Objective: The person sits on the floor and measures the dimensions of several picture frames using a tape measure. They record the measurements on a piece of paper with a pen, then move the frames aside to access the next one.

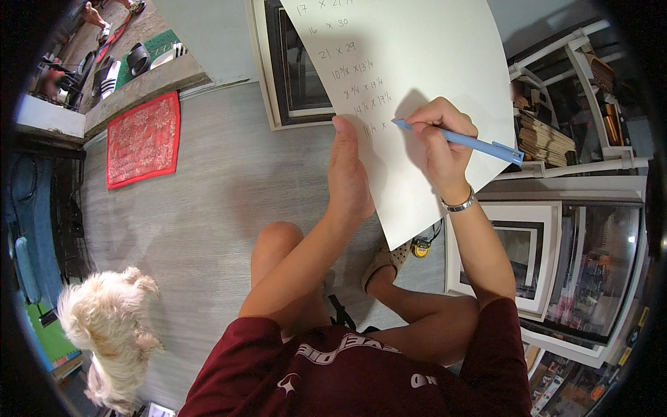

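Observation:
A large white sheet of paper [445, 62] with a column of handwritten figures is held up in front of me. My left hand [349, 170] grips its left edge, with the thumb lying along the front and the other fingers hidden behind it. In my right hand [445, 139] is a light blue pen [486, 147], its tip touching the paper at the end of the lowest written line. A metal-banded watch [459, 201] circles my right wrist.
A framed piece [267, 62] leans behind the paper. More frames [549, 257] stand at the right, below a white shelf rack [590, 167]. A yellow tape measure [420, 247] lies by my shoe. A white dog [114, 326] and a red mat [143, 140] are on the left floor.

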### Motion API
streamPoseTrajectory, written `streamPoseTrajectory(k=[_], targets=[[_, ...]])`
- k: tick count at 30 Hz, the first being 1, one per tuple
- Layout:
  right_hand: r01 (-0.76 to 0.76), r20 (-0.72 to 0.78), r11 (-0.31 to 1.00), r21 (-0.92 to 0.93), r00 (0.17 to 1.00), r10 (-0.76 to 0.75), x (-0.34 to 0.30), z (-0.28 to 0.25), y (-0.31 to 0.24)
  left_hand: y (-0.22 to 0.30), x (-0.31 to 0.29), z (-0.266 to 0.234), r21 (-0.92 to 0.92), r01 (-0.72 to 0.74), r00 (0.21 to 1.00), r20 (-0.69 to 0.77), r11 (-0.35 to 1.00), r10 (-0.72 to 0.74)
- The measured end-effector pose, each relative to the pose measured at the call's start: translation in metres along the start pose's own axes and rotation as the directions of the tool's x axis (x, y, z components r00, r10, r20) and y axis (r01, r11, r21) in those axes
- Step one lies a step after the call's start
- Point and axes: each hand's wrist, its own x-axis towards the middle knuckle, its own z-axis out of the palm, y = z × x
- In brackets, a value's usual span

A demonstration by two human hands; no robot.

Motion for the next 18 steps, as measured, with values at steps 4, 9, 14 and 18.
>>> streamPoseTrajectory(k=[4, 9, 14, 18], targets=[[0.073, 0.016, 0.997, -0.026, 0.997, -0.073, 0.0025, 0.0022, 0.0026, -0.0002, -0.0005, 0.0016, -0.013, 0.001, 1.0, -0.005, 1.0, -0.001], [0.063, -0.017, 0.998, 0.013, 0.998, -0.063, 0.0007, 0.0022, 0.0073, -0.0003, -0.0002, -0.0017, -0.01, 0.005, 1.0, -0.018, 1.0, -0.005], [0.07, 0.003, 0.996, -0.059, 0.998, -0.07, 0.0012, 0.0014, 0.0002, 0.0031, -0.0019, 0.0023, -0.005, 0.006, 1.0, 0.003, 1.0, -0.006], [0.061, -0.008, 0.998, -0.005, 0.998, -0.061, -0.0005, 0.001, 0.0039, 0.0018, -0.0021, 0.002, -0.012, 0.019, 0.999, -0.032, 1.0, -0.02]])
